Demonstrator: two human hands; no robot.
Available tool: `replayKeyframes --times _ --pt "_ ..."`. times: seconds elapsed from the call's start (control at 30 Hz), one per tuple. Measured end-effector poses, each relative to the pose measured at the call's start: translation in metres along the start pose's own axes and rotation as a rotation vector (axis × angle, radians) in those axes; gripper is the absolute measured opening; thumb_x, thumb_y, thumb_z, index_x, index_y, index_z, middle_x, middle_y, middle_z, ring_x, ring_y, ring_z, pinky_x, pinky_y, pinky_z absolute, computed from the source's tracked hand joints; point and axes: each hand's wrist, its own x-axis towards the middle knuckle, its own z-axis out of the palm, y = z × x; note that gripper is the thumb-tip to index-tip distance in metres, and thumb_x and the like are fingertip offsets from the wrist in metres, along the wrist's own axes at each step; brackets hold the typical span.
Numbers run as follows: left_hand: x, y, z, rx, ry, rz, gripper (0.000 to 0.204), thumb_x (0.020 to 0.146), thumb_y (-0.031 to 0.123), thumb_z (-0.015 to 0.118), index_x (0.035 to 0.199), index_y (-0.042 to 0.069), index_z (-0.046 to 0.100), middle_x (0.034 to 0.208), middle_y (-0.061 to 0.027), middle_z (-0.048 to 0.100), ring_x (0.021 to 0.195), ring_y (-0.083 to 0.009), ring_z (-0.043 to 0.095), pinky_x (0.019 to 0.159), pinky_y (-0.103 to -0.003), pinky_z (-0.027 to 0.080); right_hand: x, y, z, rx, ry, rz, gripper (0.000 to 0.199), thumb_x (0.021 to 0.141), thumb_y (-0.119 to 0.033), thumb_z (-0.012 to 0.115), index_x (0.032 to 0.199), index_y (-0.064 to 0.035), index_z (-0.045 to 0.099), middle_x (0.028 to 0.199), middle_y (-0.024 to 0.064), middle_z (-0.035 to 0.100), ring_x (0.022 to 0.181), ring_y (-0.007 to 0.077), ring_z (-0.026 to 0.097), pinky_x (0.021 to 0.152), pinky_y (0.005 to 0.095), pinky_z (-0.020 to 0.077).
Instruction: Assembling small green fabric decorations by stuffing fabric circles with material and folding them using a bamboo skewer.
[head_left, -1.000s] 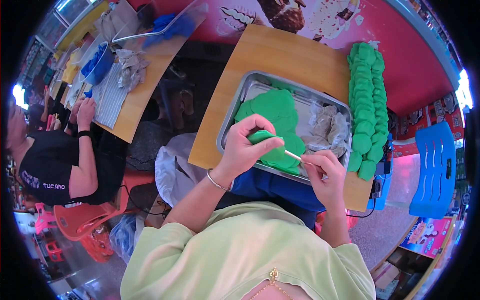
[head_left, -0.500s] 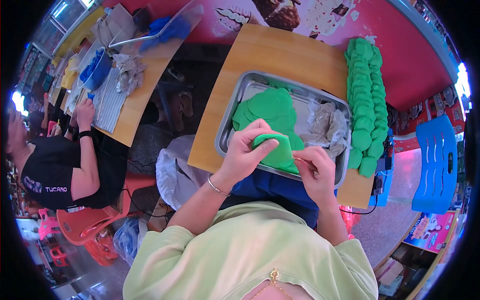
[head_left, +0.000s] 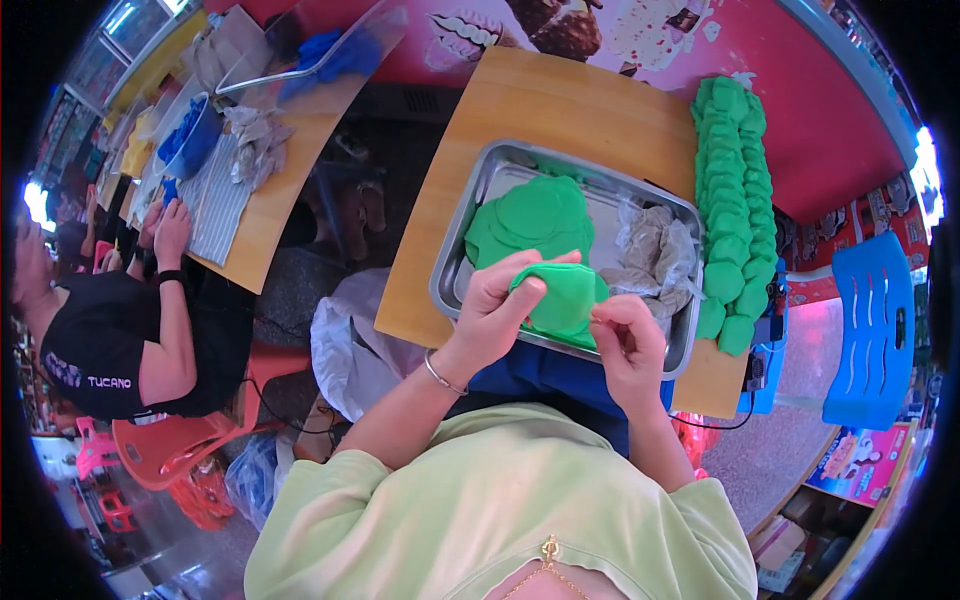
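Observation:
My left hand [head_left: 490, 308] pinches a folded, bright green, soft-looking piece [head_left: 562, 300] between thumb and fingers, above the front part of a metal tray [head_left: 449, 245]. At the piece's right edge is my right hand [head_left: 632, 345], thumb and forefinger pressed together. Whatever sits in that pinch is too small to make out. Behind my hands, flat rounded green pieces [head_left: 530, 212] lie in an overlapping pile inside the tray. Crumpled greyish material in clear plastic [head_left: 655, 260] fills the tray's right side.
Beyond the tray's right edge, green pieces are stacked in long rows [head_left: 730, 200] on the wooden table [head_left: 560, 85]. A blue plastic chair [head_left: 868, 330] stands farther right. At left, a person in black [head_left: 115, 345] works at another table with a blue basin [head_left: 190, 140].
The green piece has turned in my left hand, so more of its flat face shows. My right hand has shifted slightly down along its edge.

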Motion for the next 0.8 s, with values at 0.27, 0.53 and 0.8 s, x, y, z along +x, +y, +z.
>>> replayKeyframes --times 0.27,0.53,0.8 --pt "0.003 0.001 0.010 -0.207 0.168 0.018 0.015 0.090 0.009 0.054 0.089 -0.002 0.064 0.082 -0.0011 0.051 0.076 -0.0080 0.047 0.069 -0.022 0.038 -0.007 -0.004 0.003 0.583 0.030 0.407 0.015 0.085 0.007 0.053 0.098 0.0010 0.056 0.086 0.0038 0.053 0.066 0.0071 0.048 0.055 0.0181 0.0372" --pt "0.006 0.014 -0.006 0.023 0.059 -0.058 0.005 0.084 0.001 0.061 0.086 -0.003 0.065 0.083 -0.0022 0.054 0.075 -0.0075 0.048 0.062 -0.019 0.037 0.004 -0.004 -0.006 -0.009 -0.016 0.022 0.016 0.086 0.008 0.052 0.099 0.0010 0.056 0.086 0.0025 0.053 0.065 0.0065 0.047 0.055 0.0178 0.0360" --pt "0.008 0.020 0.000 0.033 0.123 -0.033 0.008 0.085 0.003 0.062 0.089 -0.003 0.063 0.080 -0.0014 0.058 0.070 -0.0072 0.050 0.060 -0.021 0.040 -0.001 -0.008 -0.008 0.431 0.026 0.335 0.017 0.085 0.008 0.051 0.099 0.0000 0.058 0.088 0.0020 0.054 0.065 0.0045 0.046 0.053 0.0177 0.0346"
